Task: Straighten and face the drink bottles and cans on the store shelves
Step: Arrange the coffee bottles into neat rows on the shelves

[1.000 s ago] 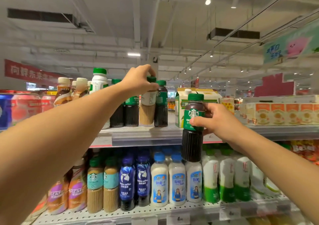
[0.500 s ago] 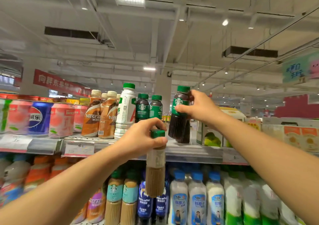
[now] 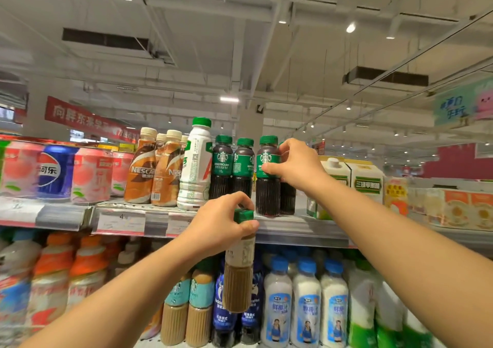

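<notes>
Two hands busy: left hand point(image 3: 217, 222) grips latte btl point(image 3: 238, 273), right hand point(image 3: 298, 165) grips Americano btl point(image 3: 267, 177).

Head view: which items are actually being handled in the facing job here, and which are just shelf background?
In hand:
- dark Starbucks bottle, gripped by right hand on the top shelf
- tan coffee bottle, held by its cap in left hand

Background:
- Nescafe bottles
- Pepsi can
- juice cartons

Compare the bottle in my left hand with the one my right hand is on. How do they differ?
The light coffee bottle holds pale brown drink; the dark Americano bottle looks nearly black. The left hand holds the light one by its cap, in the air below the top shelf; the right hand holds the dark one's label, on that shelf. Both have green caps.
</notes>
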A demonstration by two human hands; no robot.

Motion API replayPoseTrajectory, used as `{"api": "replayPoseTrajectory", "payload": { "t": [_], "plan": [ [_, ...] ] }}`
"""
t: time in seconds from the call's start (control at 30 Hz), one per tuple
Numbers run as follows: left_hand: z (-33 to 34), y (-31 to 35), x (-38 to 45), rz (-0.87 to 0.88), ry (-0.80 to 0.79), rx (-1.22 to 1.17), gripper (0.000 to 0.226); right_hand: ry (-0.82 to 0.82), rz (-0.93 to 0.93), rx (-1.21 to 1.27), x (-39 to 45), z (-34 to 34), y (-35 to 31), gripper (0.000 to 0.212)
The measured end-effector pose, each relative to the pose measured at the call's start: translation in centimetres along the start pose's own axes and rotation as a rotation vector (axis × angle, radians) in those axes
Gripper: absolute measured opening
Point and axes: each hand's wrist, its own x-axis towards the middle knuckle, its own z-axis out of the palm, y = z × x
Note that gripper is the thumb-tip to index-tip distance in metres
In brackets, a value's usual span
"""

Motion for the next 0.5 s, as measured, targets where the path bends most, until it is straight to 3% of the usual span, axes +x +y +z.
{"api": "replayPoseTrajectory", "payload": {
  "t": [0.3,0.5],
  "plan": [
    [0.1,-0.4,0.0,0.005,0.017,-0.017,0.028,0.159,0.062,0.034,-4.5,0.8,1.6,0.057],
    [0.2,-0.5,0.1,-0.006,0.017,-0.042,0.026,0.151,0.096,-0.259,-8.1,3.8,3.7,0.050]
  ]
}}
